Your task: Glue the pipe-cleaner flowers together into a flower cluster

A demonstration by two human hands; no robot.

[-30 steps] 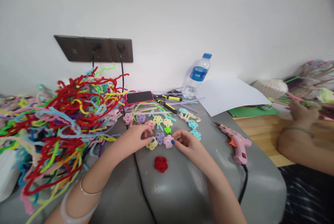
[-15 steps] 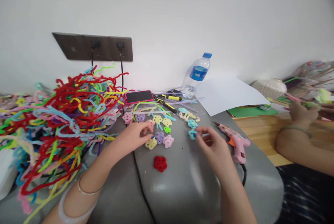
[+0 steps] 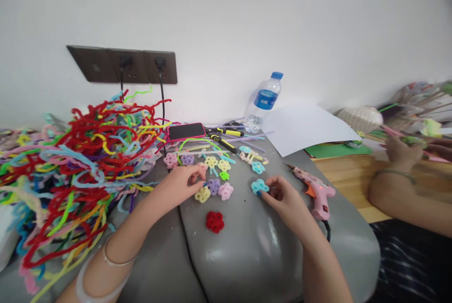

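My right hand (image 3: 287, 195) pinches a light-blue pipe-cleaner flower (image 3: 259, 186) at its right edge between thumb and fingers. Just behind it lies a second light-blue flower (image 3: 258, 167). My left hand (image 3: 184, 182) hovers with curled fingers and a gap between thumb and forefinger; its thumb tip is over or against a yellow flower (image 3: 202, 194). A purple flower (image 3: 213, 187) and a pink flower (image 3: 226, 191) sit to the right of it. Closer to me rests a red flower (image 3: 215, 222). More small flowers, yellow, purple and pink, lie behind my left hand.
A big tangle of pipe cleaners (image 3: 95, 152) covers the left side. Pliers (image 3: 226, 143), a phone (image 3: 186, 131), a bottle (image 3: 267, 98) and white paper (image 3: 307, 128) stand or lie behind. A pink glue gun (image 3: 314, 190) is on the right, near another person's arms (image 3: 399, 180).
My right hand has drawn the light-blue flower slightly nearer to me, away from the one behind it. My left hand has barely moved. The view has shifted a little.
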